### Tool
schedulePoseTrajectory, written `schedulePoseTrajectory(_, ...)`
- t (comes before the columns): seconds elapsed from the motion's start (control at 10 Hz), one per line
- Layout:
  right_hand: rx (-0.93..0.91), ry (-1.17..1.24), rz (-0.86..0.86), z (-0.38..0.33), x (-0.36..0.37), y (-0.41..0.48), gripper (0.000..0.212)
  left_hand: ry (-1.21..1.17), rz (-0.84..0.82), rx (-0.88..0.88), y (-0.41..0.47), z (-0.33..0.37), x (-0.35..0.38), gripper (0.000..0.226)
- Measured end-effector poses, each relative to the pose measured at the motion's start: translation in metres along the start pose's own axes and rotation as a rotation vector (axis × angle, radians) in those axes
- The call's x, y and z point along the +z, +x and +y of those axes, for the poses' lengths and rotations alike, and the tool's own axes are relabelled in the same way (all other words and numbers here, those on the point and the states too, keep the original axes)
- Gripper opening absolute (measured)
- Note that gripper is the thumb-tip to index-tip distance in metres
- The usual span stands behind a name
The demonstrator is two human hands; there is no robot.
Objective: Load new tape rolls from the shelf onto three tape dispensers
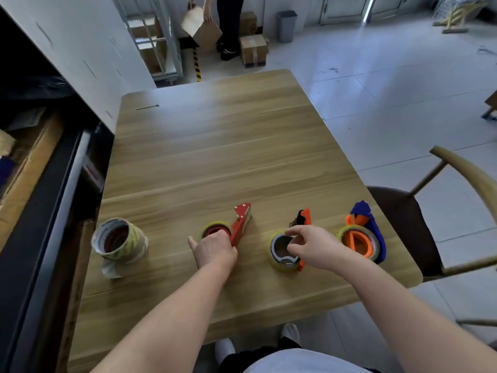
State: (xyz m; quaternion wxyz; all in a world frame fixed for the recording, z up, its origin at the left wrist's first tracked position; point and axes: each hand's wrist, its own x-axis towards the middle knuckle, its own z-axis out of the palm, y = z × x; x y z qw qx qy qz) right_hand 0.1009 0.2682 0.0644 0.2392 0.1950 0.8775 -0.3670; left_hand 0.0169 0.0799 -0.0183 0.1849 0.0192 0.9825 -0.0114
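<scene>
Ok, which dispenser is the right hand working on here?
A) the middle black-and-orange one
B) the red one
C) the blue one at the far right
A: the right hand pinches the tape roll on the middle dispenser, while the left hand holds the red dispenser.

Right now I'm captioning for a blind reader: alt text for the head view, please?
Two hands handle tape dispensers on a wooden table: the left hand grips the red dispenser, the right hand pinches the tape roll on the orange dispenser.

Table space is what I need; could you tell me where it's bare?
Bare: the table beyond the red dispenser and blue dispenser, plus the gap between roll stack and red dispenser. Crowded: the dispenser row itself.
</scene>
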Motion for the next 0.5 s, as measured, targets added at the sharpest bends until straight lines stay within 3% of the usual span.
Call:
schedulePoseTrajectory(0.2,-0.035,-0.118,-0.035,0.002,0.001,0.002,0.045,-0.031,-0.022,-0.038,0.003,-0.003,-0.003,0.042)
schedulePoseTrajectory(0.3,-0.065,-0.198,-0.021,-0.002,0.002,0.006,0.045,-0.121,0.053,-0.039,-0.004,-0.007,-0.006,0.054)
schedulePoseTrajectory(0.5,-0.137,-0.363,0.046,-0.011,0.001,0.029,0.042,-0.289,0.215,-0.065,-0.007,-0.02,-0.031,0.027)
